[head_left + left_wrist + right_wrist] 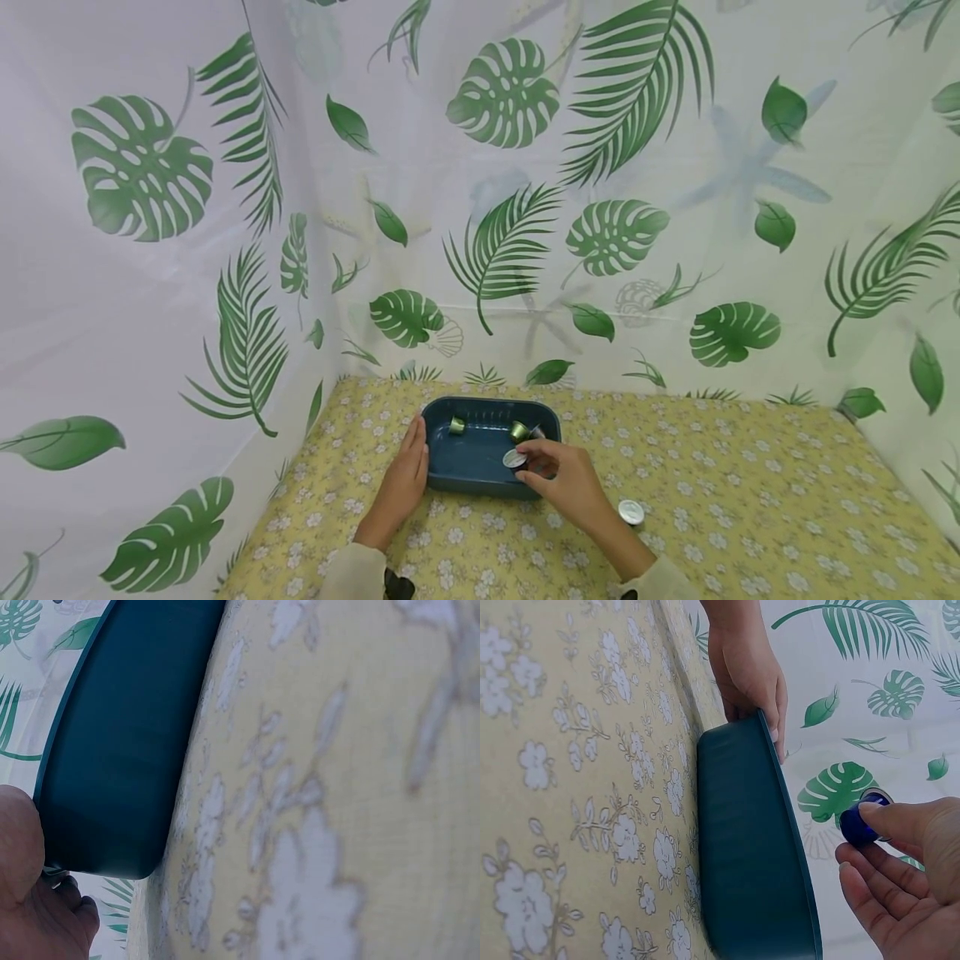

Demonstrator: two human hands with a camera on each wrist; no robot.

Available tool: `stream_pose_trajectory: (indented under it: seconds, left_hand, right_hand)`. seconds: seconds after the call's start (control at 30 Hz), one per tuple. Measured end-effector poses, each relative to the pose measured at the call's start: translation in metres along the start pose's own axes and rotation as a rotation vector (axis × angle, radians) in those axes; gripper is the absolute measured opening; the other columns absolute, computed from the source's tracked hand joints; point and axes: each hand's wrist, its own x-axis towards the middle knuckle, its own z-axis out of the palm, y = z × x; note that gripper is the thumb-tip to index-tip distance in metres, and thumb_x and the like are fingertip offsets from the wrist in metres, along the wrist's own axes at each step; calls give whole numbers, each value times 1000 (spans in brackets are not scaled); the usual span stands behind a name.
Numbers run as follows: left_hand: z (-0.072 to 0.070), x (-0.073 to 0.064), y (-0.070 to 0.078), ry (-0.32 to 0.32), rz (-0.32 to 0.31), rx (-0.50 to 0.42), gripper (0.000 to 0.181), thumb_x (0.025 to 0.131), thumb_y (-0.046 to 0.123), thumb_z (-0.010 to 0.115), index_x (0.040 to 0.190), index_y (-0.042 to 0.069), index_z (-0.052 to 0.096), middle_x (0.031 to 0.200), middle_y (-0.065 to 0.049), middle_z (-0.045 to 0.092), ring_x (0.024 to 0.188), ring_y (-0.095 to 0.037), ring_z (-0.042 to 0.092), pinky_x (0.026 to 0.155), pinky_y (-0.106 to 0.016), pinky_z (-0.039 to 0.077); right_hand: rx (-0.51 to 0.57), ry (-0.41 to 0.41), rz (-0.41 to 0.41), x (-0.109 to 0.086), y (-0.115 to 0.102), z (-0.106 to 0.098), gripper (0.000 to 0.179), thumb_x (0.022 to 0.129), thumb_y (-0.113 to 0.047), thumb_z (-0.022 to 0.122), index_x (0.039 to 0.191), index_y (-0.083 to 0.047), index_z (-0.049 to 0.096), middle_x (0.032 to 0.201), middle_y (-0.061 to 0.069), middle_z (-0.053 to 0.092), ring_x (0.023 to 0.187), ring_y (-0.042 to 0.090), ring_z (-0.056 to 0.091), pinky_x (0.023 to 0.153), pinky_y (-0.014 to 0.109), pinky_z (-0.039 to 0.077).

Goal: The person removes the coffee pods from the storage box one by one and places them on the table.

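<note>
In the head view, a dark blue-green tray (472, 487) sits on the table. My left hand (403, 475) lies along its left end, fingers straight, touching the outer wall. My right hand (564, 479) pinches a coffee capsule (514, 459) between thumb and fingers, over the tray's right part and foil lid up. The right wrist view shows this capsule's blue body (861, 825) above rim level. Inside the tray lie a green capsule (457, 426) at the left, and an olive-green capsule (518, 431) beside a greyish capsule (537, 432) at the right.
Another capsule (632, 512) stands foil side up on the table, right of the tray and close to my right forearm. A yellow flowered cloth (750, 492) covers the table. Leaf-printed white curtains (510, 333) hang behind it and along the left side.
</note>
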Motion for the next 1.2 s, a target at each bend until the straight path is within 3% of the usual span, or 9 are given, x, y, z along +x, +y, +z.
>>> stream_pose_trajectory:
  seconds: [0.8,1.2]
  left_hand:
    - [3,0,1,5,-6,41,60,114,33,25,162,-2,13,169,-14,4,153,-36,19,115,-56,33]
    - [0,0,3,2,-22,44,59,114,31,27,162,-1,12,169,-13,3,153,-33,18,117,-54,31]
  right_hand:
    - [14,27,53,-26,0,-16,32,82,-4,84,112,-12,76,93,-3,75,77,10,68,66,29,58]
    - [65,37,116,-45,5,-27,33,82,-4,83,114,-10,76,104,4,75,82,13,71,67,30,59]
